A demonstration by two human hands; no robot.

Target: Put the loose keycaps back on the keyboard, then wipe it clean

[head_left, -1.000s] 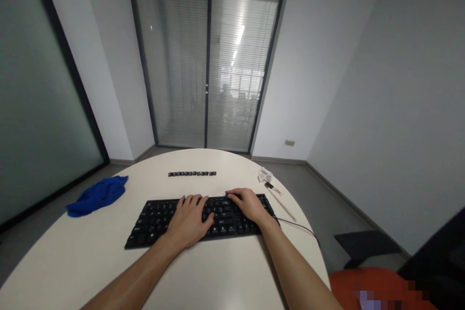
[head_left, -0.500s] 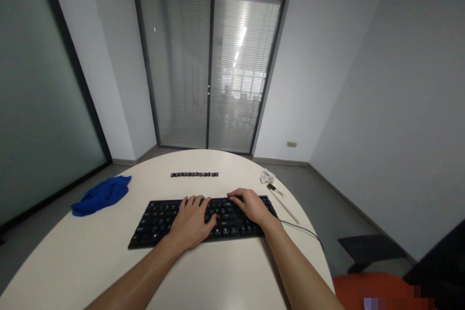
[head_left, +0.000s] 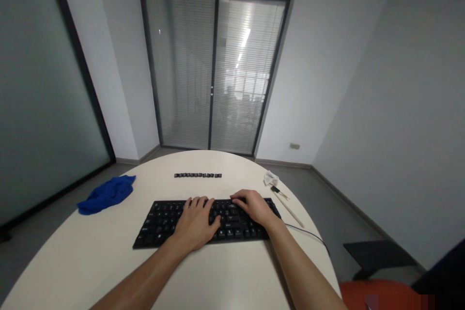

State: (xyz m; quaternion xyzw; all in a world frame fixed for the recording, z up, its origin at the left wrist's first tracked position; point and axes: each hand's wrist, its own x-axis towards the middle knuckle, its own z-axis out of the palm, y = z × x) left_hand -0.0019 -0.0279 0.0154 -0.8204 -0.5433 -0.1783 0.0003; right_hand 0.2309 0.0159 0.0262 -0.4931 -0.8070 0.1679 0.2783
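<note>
Where the table [head_left: 90,271] curves toward the near edge, keyboard [head_left: 160,225] lies flat, cable trailing off right. Left hand [head_left: 196,223] flat on middle keys, fingers spread, gripping nothing. Right hand [head_left: 256,206] on right keys, fingers loosely curled, gripping nothing. Beyond: keycap row [head_left: 197,175]. Left: blue cloth [head_left: 107,193]. Right: brush [head_left: 286,203], tissue [head_left: 271,178].

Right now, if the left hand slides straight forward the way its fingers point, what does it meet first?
Past the black keyboard under it, the left hand would probably first meet the short row of small black keycaps on the white round table; depth is uncertain.
</note>
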